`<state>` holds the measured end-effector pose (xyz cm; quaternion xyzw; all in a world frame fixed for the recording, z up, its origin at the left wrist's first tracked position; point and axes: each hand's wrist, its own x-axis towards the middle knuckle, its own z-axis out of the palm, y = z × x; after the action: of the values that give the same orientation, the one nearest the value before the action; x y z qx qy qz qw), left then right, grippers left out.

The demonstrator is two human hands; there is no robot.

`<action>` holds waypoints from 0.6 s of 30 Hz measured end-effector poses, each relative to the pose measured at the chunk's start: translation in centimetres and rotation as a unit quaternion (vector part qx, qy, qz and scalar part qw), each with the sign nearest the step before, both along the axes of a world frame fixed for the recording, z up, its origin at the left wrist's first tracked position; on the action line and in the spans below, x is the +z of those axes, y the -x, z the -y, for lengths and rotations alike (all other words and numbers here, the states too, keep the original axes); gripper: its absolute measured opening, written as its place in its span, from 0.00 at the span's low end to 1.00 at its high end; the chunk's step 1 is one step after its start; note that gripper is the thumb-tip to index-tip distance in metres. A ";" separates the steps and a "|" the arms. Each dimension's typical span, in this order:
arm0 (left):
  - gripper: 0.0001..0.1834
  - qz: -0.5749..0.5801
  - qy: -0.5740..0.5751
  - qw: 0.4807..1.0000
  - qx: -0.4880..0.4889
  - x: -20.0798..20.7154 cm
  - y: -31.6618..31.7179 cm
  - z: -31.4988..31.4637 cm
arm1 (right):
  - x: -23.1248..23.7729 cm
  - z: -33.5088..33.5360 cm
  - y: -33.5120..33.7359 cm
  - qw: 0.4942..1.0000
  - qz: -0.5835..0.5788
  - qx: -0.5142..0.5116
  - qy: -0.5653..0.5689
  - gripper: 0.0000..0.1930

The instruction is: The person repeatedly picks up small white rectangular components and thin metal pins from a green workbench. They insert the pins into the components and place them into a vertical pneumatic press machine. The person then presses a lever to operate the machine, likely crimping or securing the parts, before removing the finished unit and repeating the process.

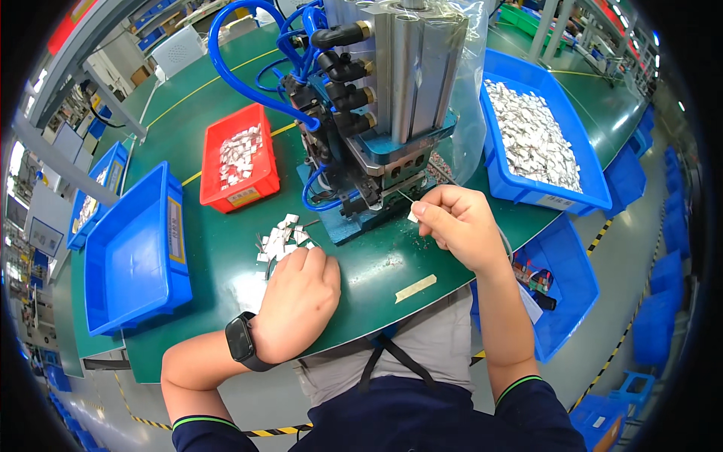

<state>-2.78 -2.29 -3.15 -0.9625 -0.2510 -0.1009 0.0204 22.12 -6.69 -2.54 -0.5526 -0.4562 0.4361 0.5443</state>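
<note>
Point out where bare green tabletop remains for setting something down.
Bare patches of green tabletop lie between the empty blue plastic bin and the loose white parts, and between the left hand and the beige tape strip. Crowded: by the silver metal press, where the right hand holds a small white piece.

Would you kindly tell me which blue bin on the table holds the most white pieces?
The blue bin right of the machine, showing far more white pieces than both blue bins at left.
</note>
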 end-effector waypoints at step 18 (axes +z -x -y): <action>0.10 0.293 0.644 0.706 0.033 0.5 -2.7 1.2 | -2.2 -1.2 1.5 0.991 -0.072 -0.094 -0.059 0.09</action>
<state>-0.03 -3.47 -2.63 -0.6545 -0.2801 -0.1913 -0.6757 20.65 -5.50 -4.72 -0.5273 -0.3869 0.3943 0.6456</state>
